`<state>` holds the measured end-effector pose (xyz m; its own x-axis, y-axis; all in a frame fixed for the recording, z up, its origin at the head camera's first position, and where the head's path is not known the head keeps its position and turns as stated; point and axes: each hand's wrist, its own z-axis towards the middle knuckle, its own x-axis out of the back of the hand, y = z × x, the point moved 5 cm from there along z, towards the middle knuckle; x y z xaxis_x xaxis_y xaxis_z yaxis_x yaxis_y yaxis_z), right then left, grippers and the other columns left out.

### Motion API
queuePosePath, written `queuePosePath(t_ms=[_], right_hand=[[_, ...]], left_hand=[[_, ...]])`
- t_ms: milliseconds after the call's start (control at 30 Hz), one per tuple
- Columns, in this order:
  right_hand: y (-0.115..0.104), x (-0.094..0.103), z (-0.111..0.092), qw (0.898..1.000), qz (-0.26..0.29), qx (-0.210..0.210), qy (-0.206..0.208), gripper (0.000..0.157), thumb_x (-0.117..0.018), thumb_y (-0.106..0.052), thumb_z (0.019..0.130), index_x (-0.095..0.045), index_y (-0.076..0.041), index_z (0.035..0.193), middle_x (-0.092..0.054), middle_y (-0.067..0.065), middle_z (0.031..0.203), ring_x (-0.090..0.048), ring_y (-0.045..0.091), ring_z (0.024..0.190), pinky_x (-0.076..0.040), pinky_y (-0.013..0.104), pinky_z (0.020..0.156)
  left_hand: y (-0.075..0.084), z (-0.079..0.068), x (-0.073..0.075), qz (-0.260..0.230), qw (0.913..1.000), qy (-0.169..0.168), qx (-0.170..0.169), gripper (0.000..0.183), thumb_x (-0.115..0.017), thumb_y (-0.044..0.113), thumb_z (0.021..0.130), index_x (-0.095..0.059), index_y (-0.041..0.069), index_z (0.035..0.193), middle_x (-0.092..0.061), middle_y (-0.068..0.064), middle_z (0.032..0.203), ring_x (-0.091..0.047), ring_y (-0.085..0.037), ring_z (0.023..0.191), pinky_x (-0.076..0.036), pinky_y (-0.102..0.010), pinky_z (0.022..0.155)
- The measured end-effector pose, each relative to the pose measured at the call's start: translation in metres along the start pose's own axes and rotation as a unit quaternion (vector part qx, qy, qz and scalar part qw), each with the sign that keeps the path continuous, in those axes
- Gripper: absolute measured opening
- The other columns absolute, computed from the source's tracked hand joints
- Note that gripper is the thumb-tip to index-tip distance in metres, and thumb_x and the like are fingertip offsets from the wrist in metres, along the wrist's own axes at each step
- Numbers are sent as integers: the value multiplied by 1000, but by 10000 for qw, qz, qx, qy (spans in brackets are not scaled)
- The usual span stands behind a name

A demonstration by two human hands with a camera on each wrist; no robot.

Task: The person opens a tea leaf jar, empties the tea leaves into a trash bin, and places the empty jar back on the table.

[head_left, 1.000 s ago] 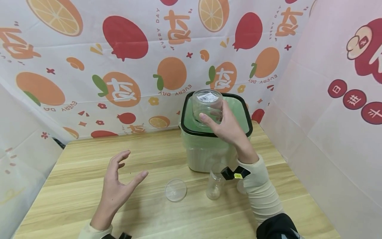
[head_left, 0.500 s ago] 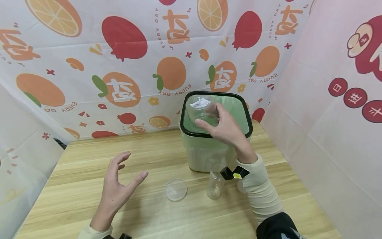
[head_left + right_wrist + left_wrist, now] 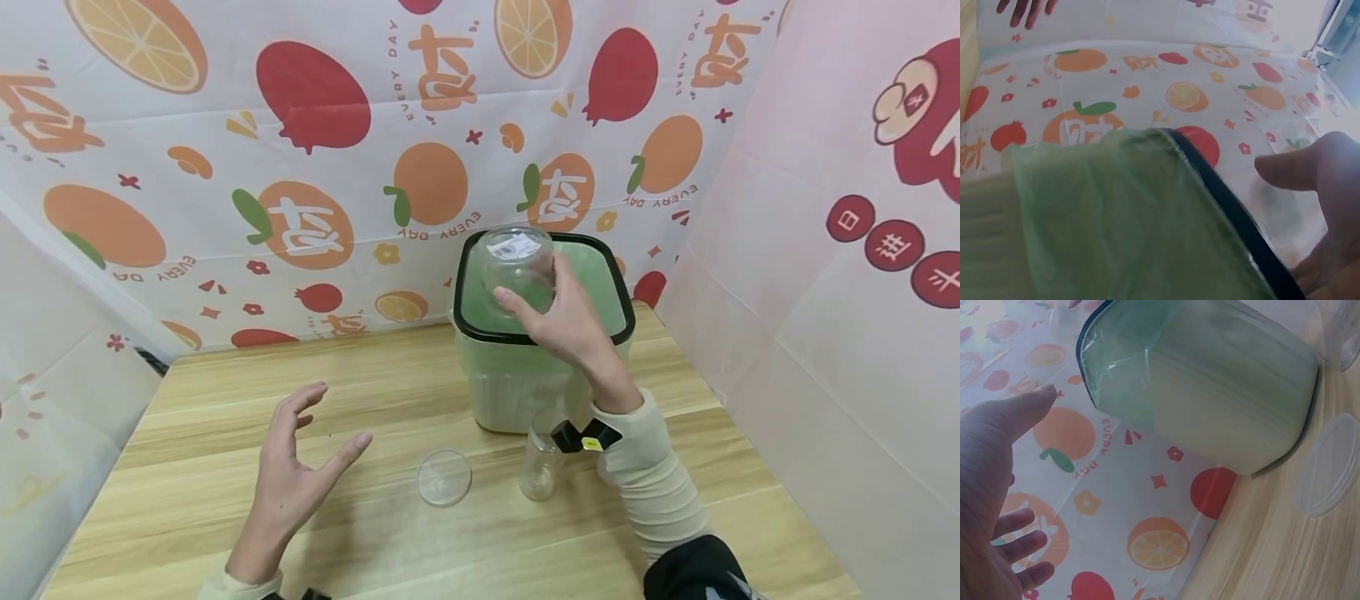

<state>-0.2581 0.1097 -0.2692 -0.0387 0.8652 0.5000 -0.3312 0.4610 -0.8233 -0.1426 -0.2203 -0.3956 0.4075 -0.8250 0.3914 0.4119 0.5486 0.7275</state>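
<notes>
My right hand (image 3: 566,329) grips a clear jar (image 3: 501,271) between thumb and fingers. The jar is upside down, its base with a white barcode label facing up, over the mouth of a pale bin (image 3: 517,387) lined with a green bag (image 3: 1122,356). In the right wrist view the thumb (image 3: 1291,169) shows beside the bin's dark rim (image 3: 1229,200); the jar is only a faint blur there. My left hand (image 3: 288,471) hovers left of the bin, fingers spread in a loose curve around nothing. A clear round lid (image 3: 444,477) lies on the table between the hands.
A tall clear container (image 3: 540,467) stands in front of the bin, close to the right forearm. Another clear round piece (image 3: 606,472) is partly hidden by the sleeve. Printed cloth (image 3: 315,100) hangs behind and to both sides of the wooden table (image 3: 390,558).
Half a second ago the right hand dipped the jar lower and to the left, tilted into the bin's mouth; now it is raised again. The left hand stays in place.
</notes>
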Motion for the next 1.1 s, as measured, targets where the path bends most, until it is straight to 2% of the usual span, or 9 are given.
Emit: queuePosePath(t_ms=[300, 500, 667, 800, 933, 1100], right_hand=[[0, -3, 1, 9993, -243, 273, -17, 73, -76, -51, 85, -47, -15, 140, -59, 5, 136, -56, 21, 125, -49, 45, 105], [-4, -5, 1, 9978, -394, 532, -28, 69, -77, -50, 84, -50, -16, 138, -62, 5, 133, -58, 20, 123, -51, 44, 102], [-6, -6, 0, 9974, -375, 617, -45, 68, -78, -49, 84, -51, -18, 137, -63, 3, 131, -59, 19, 121, -51, 43, 102], [-5, -5, 0, 9976, -251, 640, 31, 69, -79, -48, 84, -49, -18, 138, -63, 4, 131, -59, 18, 121, -51, 42, 97], [-4, -5, 1, 9976, -268, 628, 99, 72, -79, -47, 83, -48, -16, 139, -62, 5, 132, -57, 20, 121, -50, 40, 94], [-4, -4, 0, 9980, -298, 543, 121, 80, -80, -46, 82, -43, -14, 145, -57, 7, 139, -53, 21, 128, -51, 41, 98]], left_hand=[[0, -1, 1, -32, 10000, -78, 34, 86, -90, -2, 67, -53, 13, 143, -55, 15, 137, -54, -4, 122, -40, -11, 99], [0, 0, 3, -41, 10000, -63, -33, 83, -90, -1, 68, -55, 15, 141, -57, 15, 134, -55, -2, 121, -42, -10, 98], [0, 1, 6, -102, 9996, 18, -272, 78, -89, -3, 68, -58, 10, 138, -60, 13, 131, -56, -2, 120, -42, -11, 99], [2, 1, 7, -118, 9992, 49, -386, 73, -89, -3, 68, -60, 5, 134, -61, 13, 129, -57, -2, 120, -41, -11, 100], [1, 1, 7, -121, 9993, 65, -351, 71, -88, -4, 68, -60, 3, 133, -61, 13, 128, -56, -1, 120, -40, -11, 100], [2, 2, 8, -114, 9992, 107, -360, 72, -87, -5, 69, -59, 1, 134, -60, 16, 129, -55, -1, 122, -41, -11, 101]])
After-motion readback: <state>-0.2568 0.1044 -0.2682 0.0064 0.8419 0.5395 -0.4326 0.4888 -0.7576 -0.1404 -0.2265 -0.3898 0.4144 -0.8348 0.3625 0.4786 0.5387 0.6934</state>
